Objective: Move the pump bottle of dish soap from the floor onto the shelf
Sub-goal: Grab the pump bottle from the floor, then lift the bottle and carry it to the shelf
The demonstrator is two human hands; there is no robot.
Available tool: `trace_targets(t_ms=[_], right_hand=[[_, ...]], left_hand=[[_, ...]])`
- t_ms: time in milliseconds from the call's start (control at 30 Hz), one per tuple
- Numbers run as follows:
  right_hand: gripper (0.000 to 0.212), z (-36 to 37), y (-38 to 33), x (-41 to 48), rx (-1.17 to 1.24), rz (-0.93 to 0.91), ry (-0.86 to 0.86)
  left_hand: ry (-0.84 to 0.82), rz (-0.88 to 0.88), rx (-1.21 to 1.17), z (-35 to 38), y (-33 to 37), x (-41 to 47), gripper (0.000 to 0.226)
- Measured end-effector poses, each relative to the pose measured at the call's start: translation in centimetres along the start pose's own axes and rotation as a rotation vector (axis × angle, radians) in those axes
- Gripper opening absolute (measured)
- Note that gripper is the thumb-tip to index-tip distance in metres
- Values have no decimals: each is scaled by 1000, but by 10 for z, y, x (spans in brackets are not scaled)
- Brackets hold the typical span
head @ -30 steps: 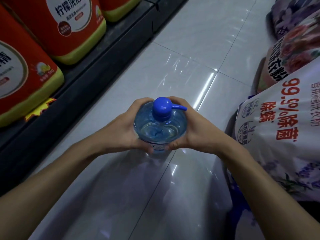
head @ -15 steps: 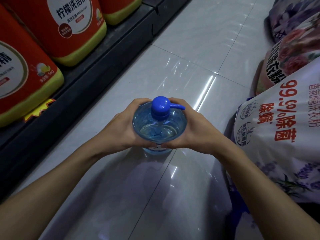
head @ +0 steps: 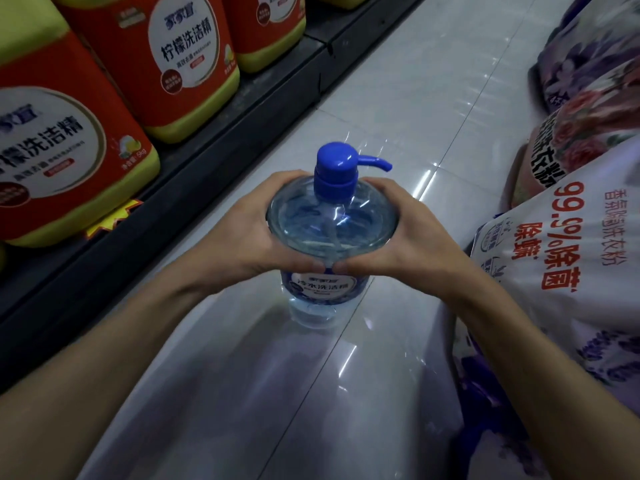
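Observation:
A clear blue pump bottle of dish soap (head: 330,223) with a blue pump head, spout pointing right, is in the middle of the view, above the white tiled floor (head: 398,109). My left hand (head: 249,233) clasps its left shoulder and my right hand (head: 401,233) its right shoulder, thumbs meeting at the front above the label. The bottle stays upright. Its base shows below my hands, apparently lifted off the tiles. The dark bottom shelf (head: 194,174) runs along the left.
Large red and yellow detergent jugs (head: 180,64) fill the shelf on the left, with a yellow price tag (head: 114,220) on its front edge. Printed bags of washing powder (head: 571,244) are piled on the right, close to my right forearm.
Both hands have raised the bottle, which now looks larger and closer to the camera. The view has tilted up, showing more of the shelf jugs.

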State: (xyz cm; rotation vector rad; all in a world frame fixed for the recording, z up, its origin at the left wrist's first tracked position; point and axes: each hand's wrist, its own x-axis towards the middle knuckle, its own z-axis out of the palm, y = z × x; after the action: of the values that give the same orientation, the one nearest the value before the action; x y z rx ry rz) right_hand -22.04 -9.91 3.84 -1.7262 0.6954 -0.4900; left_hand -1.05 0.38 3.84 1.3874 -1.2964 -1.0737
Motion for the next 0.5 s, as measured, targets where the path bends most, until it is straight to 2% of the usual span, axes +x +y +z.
trace_targets(t_ms=[133, 333, 500], right_hand=[[93, -3, -37, 3, 57, -56, 37], [89, -7, -104, 10, 200, -174, 81], [83, -19, -186, 9, 288, -277, 159]], left_hand=[[-19, 84, 63, -15, 45, 6, 95], [48, 179, 73, -36, 119, 1, 93], [125, 281, 33, -49, 200, -3, 77]])
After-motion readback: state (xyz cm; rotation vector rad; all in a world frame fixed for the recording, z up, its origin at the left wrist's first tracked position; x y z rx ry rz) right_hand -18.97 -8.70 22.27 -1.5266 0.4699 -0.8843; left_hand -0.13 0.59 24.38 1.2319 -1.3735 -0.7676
